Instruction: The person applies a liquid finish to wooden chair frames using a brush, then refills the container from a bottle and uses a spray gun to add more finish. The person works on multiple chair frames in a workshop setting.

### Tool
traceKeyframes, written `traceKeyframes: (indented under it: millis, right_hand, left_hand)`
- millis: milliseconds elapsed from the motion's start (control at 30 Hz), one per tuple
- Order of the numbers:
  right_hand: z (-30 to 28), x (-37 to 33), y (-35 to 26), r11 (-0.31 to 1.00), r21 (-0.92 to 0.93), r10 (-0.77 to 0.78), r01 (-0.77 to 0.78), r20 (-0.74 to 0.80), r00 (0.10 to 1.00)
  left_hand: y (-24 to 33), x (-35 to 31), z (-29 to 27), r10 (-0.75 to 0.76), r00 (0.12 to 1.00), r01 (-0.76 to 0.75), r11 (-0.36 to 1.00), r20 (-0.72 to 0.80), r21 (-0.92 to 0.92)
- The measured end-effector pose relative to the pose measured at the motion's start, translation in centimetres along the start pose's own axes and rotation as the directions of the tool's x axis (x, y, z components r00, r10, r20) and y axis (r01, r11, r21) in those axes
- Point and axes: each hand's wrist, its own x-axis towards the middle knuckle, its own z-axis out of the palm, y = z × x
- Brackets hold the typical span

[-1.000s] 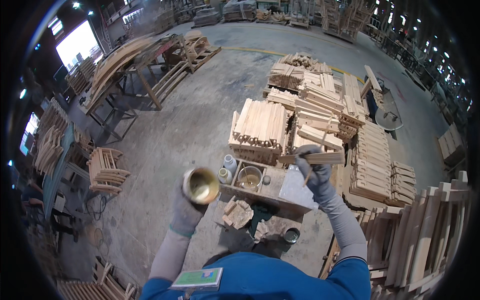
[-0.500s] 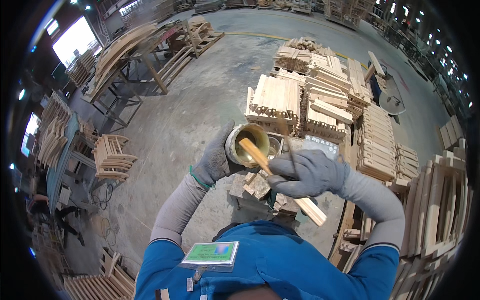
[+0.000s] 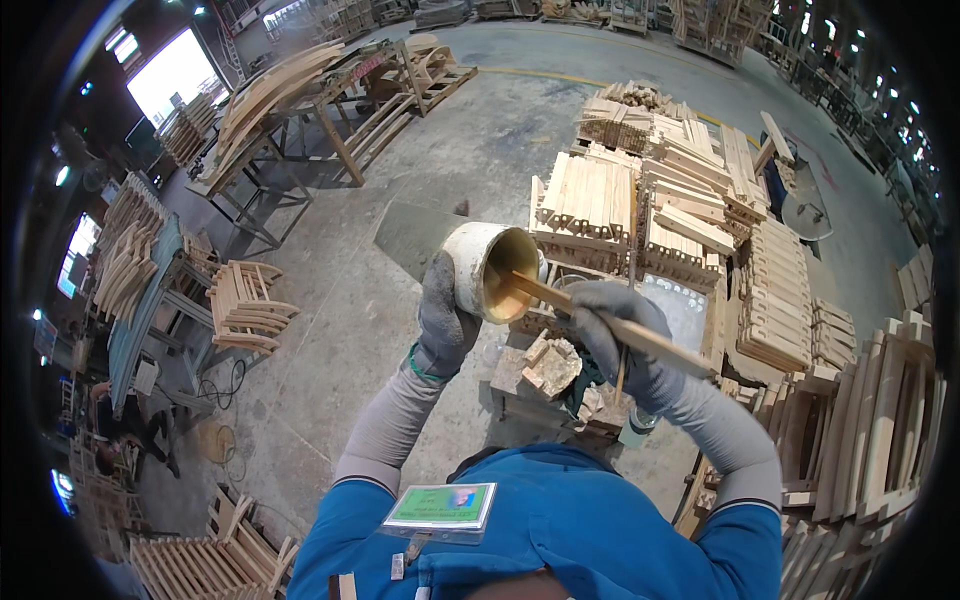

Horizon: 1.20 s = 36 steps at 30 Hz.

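My left hand [image 3: 447, 318], in a grey glove, is wrapped round a white pot [image 3: 470, 255] with smeared yellowish inner walls. The pot is tipped over with its mouth to the right. My gloved right hand [image 3: 622, 335] grips a flat wooden stick [image 3: 655, 345], whose tip reaches inside the pot. A thin brown rod [image 3: 621, 374] also shows at the right hand's fingers. Below the pot, a crusted block [image 3: 552, 364] sits on a small stand. Just left of the pot is a flat greyish shape [image 3: 412, 238] that I cannot make out.
Stacked wooden parts [image 3: 585, 200] stand ahead to the right, with a pale tray [image 3: 675, 308] beside them. Wooden frames [image 3: 865, 420] lean at the right. A curved wooden piece [image 3: 275, 95] lies on a far-left workbench. A slatted wooden piece [image 3: 248, 305] stands on the floor at left.
The pot has turned from mouth-up to tipped rightward. My right hand has moved right, and the wooden stick's tip now reaches into the pot. The greyish shape has appeared left of it.
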Motion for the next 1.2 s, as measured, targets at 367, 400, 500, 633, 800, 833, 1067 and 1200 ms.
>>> traceKeyframes:
  millis: [367,400,500,633,800,833,1067,1200]
  right_hand:
    - [-0.3,1.7,-0.7,0.719,0.532,0.555,-0.447,-0.053,0.83]
    - [-0.5,1.9,-1.0,0.789,0.435,0.495,-0.435,-0.029,0.868]
    - [-0.7,2.6,-1.3,0.956,0.161,0.236,-0.247,0.084,0.968]
    - [-0.6,4.3,-4.4,0.954,-0.263,0.011,0.147,0.519,0.855]
    - [2.4,2.3,-7.0,0.728,-0.304,-0.113,0.614,0.83,0.546]
    - [2.4,1.9,-7.1,0.659,-0.28,-0.177,0.699,0.845,0.505]
    - [-1.7,4.2,-6.7,0.807,-0.289,-0.163,0.515,0.729,0.665]
    - [0.8,3.8,-7.1,0.714,-0.236,-0.23,0.659,0.81,0.539]
  left_hand:
    - [0.7,-0.4,1.8,-0.42,0.905,0.424,0.872,0.071,-0.245]
    - [0.8,-0.4,1.7,-0.464,0.883,0.466,0.848,0.072,-0.251]
    - [0.9,-0.4,1.4,-0.58,0.808,0.586,0.78,0.1,-0.218]
    - [-0.6,0.5,-1.9,-0.741,0.573,0.807,0.438,0.349,-0.395]
    - [-0.9,2.0,-3.1,-0.727,0.594,0.729,0.667,0.343,0.151]
    - [-0.5,2.5,-3.6,-0.786,0.511,0.818,0.569,0.349,0.083]
    - [1.1,3.3,-1.3,-0.677,0.528,0.808,0.586,0.512,-0.058]
    - [-0.1,4.2,-3.4,-0.728,0.586,0.679,0.681,0.356,0.276]
